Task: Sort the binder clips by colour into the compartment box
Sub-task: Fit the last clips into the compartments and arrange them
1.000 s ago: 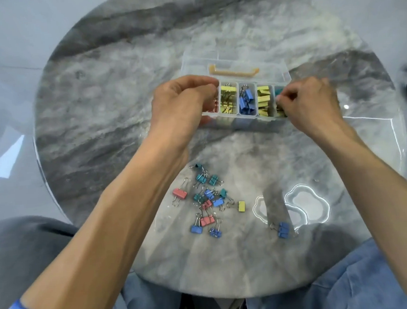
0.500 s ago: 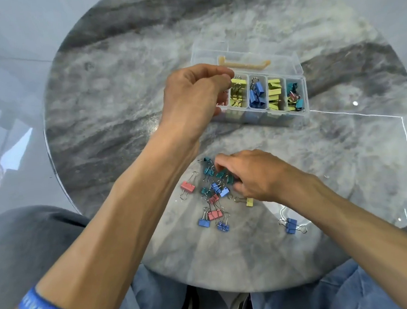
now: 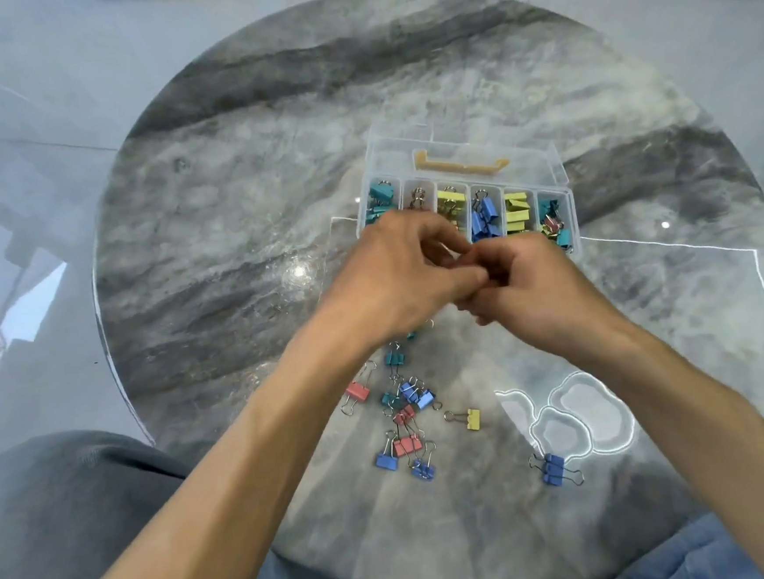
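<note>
clear plastic compartment box [image 3: 558, 175], lid open, on round glossy grey marble table [image 3: 231, 255]; sorted metal binder clips inside. loose binder clips [image 3: 403, 406] scattered nearer. left hand [image 3: 397, 279] and right hand [image 3: 531, 286] curled together, fingertips meeting; grasped thing hidden, cannot tell. right hand up from the pile since half a second ago.

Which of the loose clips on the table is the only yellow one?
The yellow clip lying alone just right of the loose pile, wire handles pointing left. The others loose on the table are blue, pink or teal.
</note>
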A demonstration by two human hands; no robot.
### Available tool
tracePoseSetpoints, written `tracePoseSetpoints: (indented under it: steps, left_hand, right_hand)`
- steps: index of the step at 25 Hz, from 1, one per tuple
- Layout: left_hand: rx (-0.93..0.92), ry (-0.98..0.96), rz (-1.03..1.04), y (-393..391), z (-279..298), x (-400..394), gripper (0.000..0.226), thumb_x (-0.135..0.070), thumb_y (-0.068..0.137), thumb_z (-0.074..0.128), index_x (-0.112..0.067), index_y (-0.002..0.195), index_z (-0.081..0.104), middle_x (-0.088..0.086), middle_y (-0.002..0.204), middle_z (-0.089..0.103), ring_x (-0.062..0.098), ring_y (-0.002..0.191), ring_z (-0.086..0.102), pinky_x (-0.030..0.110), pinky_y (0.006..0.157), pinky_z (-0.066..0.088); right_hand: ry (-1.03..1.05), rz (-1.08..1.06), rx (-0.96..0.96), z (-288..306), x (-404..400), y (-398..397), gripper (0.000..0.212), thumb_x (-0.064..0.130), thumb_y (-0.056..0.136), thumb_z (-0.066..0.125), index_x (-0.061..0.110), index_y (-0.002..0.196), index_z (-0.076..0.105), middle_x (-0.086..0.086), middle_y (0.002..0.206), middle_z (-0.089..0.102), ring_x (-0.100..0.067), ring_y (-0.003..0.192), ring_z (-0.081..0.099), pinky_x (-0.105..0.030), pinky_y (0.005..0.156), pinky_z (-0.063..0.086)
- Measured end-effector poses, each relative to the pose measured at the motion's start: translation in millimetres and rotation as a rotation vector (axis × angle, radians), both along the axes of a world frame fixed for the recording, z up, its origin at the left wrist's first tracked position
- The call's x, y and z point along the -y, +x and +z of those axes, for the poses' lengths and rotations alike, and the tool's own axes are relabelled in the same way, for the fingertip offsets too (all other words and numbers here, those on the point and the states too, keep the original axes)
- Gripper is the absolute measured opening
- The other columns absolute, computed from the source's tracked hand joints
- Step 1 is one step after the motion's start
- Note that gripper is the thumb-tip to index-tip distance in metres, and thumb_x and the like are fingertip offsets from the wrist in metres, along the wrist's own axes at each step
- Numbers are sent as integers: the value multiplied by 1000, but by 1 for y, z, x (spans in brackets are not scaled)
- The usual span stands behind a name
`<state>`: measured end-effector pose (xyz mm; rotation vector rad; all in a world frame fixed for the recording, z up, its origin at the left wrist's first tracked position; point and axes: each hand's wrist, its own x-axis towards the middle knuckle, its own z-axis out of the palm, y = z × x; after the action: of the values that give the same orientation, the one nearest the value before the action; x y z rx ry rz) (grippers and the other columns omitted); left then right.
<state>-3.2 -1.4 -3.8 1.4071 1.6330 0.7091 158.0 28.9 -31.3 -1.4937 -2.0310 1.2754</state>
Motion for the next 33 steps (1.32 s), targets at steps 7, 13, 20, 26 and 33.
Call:
tracePoseSetpoints:
  steps: [7, 13, 20, 26, 33]
  left_hand:
    - [541, -1, 243, -2, 7, -4, 12, -14, 91, 68, -7, 87, 77, 14, 85, 75, 17, 70, 68, 30, 70, 58]
    - [448, 70, 233, 7, 1, -1, 15, 0, 76, 81, -7, 87, 73, 8, 77, 74, 15, 67, 70, 23, 67, 59]
    - [410, 117, 301, 11, -3, 1, 19, 2, 84, 73, -16, 91, 69, 10, 82, 73, 17, 70, 69, 32, 69, 59]
    - [451, 56, 460, -4, 8, -8, 14, -8, 90, 68, -21, 87, 72, -8, 82, 73, 8, 80, 68, 26, 72, 54]
    - [420, 62, 445, -5, 11, -8, 16, -6, 89, 68, -21, 85, 74, -9, 84, 75, 5, 80, 69, 27, 74, 53]
  right_hand:
    - [-62, -200, -478, 27, -1, 3, 24, -8, 88, 65, 16, 90, 66, -4, 76, 65, -12, 68, 61, -29, 67, 58]
    - [-168, -354, -586, 28, 3, -1, 19, -9, 86, 66, 9, 83, 60, -11, 73, 65, -19, 65, 65, -35, 66, 60]
    - [-207, -280, -550, 25, -8, 5, 18, -10, 82, 69, 8, 82, 68, -6, 68, 67, -15, 60, 64, -30, 64, 61]
    - [204, -608, 159, -7, -62, 54, 9, 17, 82, 77, 23, 79, 73, 4, 80, 74, -10, 74, 69, -23, 62, 50]
    - [417, -509, 373, -14, -66, 54, 7, 15, 84, 66, 18, 88, 71, 5, 77, 66, -21, 78, 64, -33, 71, 52]
